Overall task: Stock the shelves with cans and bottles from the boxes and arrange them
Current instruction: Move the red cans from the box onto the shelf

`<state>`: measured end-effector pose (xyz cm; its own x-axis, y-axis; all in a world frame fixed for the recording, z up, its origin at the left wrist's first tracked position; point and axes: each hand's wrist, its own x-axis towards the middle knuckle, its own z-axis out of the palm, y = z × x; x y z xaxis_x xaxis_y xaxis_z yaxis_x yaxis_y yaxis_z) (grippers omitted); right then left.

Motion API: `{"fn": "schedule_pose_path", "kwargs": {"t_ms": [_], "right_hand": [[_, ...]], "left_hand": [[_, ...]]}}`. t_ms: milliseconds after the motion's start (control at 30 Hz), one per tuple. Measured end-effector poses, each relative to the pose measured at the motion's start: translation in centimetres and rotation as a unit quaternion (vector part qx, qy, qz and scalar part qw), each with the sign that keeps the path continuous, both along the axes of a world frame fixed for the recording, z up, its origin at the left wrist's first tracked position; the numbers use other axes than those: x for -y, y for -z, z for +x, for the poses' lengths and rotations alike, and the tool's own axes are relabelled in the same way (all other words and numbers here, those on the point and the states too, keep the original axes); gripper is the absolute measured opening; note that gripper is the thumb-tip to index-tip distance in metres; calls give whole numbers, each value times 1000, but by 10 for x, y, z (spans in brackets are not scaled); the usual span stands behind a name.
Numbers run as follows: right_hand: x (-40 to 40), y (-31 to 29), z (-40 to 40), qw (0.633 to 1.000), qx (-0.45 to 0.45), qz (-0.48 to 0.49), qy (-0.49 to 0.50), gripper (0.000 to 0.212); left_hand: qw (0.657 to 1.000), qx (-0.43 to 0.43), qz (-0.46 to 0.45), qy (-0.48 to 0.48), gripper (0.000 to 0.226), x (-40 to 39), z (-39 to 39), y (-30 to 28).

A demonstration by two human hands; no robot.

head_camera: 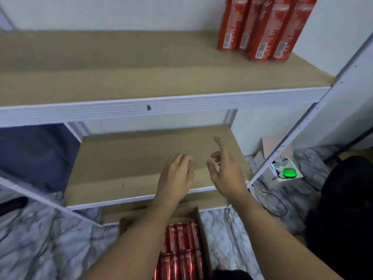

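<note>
Both hands (pixel 175 174) (pixel 226 168) empty, fingers loosely apart, over middle shelf (pixel 129 178). Cans (pixel 181 247) at six o'clock, lying lengthwise in box (pixel 203 229); equally near.

Four red cans (pixel 260 27) on shelf; two hands (pixel 175 174).

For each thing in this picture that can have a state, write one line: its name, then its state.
Left hand: empty, fingers loosely curled, above the lower shelf.
Right hand: empty, fingers spread.
Four red cans: upright, grouped at the upper shelf's right end.
Cardboard box: open, on the floor.
Cans in box: lying on their sides, packed in rows.
Lower shelf: bare.
</note>
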<state>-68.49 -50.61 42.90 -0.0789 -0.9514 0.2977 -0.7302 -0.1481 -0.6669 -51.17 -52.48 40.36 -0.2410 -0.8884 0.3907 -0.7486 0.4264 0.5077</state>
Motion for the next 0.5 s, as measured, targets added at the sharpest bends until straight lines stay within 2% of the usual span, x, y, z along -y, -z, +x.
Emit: {"fn": "schedule_pose_path", "kwargs": {"t_ms": [100,267,500], "right_hand": [[-10,99,23,996,-30,83,-27,35],[-27,265,50,966,-92,232,-70,33],[-61,466,69,896,-118,406,-136,10]], "left_hand": [[997,25,73,-22,25,-16,27,91],[975,70,203,-58,31,-50,61,256],[906,99,404,-76,53,-106,79,446]]}}
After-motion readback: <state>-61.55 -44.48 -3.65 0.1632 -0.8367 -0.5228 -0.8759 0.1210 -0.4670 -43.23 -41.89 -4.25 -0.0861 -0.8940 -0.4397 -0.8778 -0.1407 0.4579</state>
